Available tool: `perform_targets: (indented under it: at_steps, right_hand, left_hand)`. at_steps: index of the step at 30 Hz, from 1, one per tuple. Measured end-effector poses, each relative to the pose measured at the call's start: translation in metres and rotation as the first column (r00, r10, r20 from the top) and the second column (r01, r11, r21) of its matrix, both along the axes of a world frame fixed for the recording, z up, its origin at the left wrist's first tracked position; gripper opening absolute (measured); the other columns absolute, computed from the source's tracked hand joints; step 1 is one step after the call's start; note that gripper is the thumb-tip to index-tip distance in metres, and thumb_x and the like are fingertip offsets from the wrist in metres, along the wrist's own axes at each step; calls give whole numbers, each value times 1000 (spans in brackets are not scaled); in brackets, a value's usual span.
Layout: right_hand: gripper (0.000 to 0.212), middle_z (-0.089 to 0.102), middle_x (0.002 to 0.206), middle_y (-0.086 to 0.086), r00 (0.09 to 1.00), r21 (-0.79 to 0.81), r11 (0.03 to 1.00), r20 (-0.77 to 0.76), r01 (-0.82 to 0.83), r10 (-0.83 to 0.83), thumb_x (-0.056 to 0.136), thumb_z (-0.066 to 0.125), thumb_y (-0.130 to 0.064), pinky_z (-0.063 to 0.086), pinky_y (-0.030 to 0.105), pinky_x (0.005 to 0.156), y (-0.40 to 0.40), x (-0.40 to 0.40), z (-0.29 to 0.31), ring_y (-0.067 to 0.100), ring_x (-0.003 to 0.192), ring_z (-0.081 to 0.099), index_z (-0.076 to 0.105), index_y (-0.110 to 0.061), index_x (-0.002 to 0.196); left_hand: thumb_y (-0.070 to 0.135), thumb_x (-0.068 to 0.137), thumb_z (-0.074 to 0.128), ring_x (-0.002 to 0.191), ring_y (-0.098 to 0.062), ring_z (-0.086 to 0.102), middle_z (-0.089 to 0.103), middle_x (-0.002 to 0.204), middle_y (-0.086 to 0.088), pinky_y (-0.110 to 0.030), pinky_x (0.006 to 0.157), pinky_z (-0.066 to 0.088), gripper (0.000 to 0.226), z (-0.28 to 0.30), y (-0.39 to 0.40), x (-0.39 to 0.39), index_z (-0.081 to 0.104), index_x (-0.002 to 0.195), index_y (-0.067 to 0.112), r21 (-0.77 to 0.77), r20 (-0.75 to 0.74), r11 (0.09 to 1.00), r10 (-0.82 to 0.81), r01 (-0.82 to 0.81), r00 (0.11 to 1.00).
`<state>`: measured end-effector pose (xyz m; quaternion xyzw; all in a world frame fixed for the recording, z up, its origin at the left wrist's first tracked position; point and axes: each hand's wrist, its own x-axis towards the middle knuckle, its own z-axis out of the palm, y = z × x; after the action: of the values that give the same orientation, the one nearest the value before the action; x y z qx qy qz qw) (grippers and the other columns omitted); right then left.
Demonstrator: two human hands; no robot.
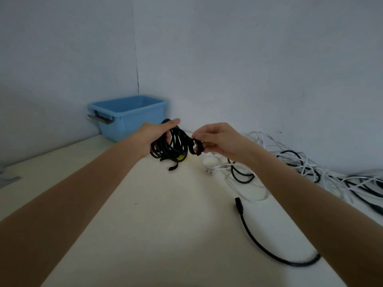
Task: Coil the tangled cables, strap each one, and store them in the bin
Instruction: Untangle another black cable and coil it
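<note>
My left hand (154, 135) grips a coiled black cable (176, 143) held above the table, thumb stretched over the top of the coil. My right hand (217, 139) pinches a black strap (195, 147) that curves around the coil's right side. A loose strap end (173, 167) hangs below the coil, next to a small yellow spot. The blue bin (128, 116) stands in the corner behind my left hand; its inside is mostly hidden from here.
A tangle of white and black cables (306, 168) lies at the right along the wall. A white plug (209, 171) lies near the coil. A black cable with its connector (240, 206) runs across the cream table (155, 224) toward the right edge.
</note>
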<state>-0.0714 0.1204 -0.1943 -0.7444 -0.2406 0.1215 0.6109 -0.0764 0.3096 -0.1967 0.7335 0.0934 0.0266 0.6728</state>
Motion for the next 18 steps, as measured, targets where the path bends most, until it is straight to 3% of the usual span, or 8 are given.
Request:
perform_targets:
  at_steps: [3, 6, 10, 13, 16, 18]
  right_hand:
    - [13, 65, 65, 1, 1000, 11, 1000, -7, -10, 10, 91, 54, -4, 46, 14, 51, -7, -12, 11, 5, 53, 58, 63, -5, 83]
    - [15, 63, 73, 7, 993, -15, 994, 52, 108, -107, 93, 52, -5, 47, 15, 51, -17, -17, 10, 7, 57, 60, 62, -6, 83]
    - [14, 61, 76, 6, 949, -72, 955, 156, 287, -273, 94, 51, -7, 53, 22, 58, -34, -22, 7, 15, 67, 59, 60, -7, 84]
    - [9, 58, 80, -1, 901, -8, 917, 194, 398, -389, 94, 51, -8, 49, 18, 69, -55, -28, 11, 8, 75, 55, 59, -5, 91]
    - [15, 61, 85, -1, 901, 172, 893, 51, 417, -430, 97, 46, -11, 48, 18, 64, -75, -36, 17, 9, 77, 57, 57, -9, 87]
    - [18, 67, 81, 4, 913, 250, 882, -32, 400, -406, 99, 42, -11, 50, 20, 53, -83, -45, 19, 13, 66, 63, 51, -10, 83]
  left_hand:
    - [35, 81, 69, 52, -12, 57, 54, 48, 3, -19, 45, 51, 31, -3, -22, -9, 51, 68, 14, -196, -91, 964, -202, 181, 975]
    - [27, 84, 66, 40, -7, 52, 51, 50, 2, -18, 44, 48, 20, -4, -45, -13, 55, 75, 14, -295, -99, 904, -351, 309, 931]
    - [11, 85, 66, 36, -4, 51, 55, 48, 2, -15, 42, 47, 11, -1, -70, -17, 61, 76, 8, -261, -63, 922, -312, 286, 948]
    - [7, 86, 64, 36, 0, 50, 60, 50, 3, -12, 42, 46, 11, 4, -84, -18, 61, 76, 8, -325, -64, 910, -295, 259, 953]
    - [8, 87, 62, 33, 0, 49, 57, 47, 3, -12, 42, 46, 13, 4, -90, -14, 59, 74, 9, -397, -87, 899, -240, 188, 967]
    - [8, 88, 61, 32, -1, 48, 55, 56, 1, -12, 41, 46, 11, 4, -97, -14, 58, 77, 9, -398, -101, 897, -250, 191, 963]
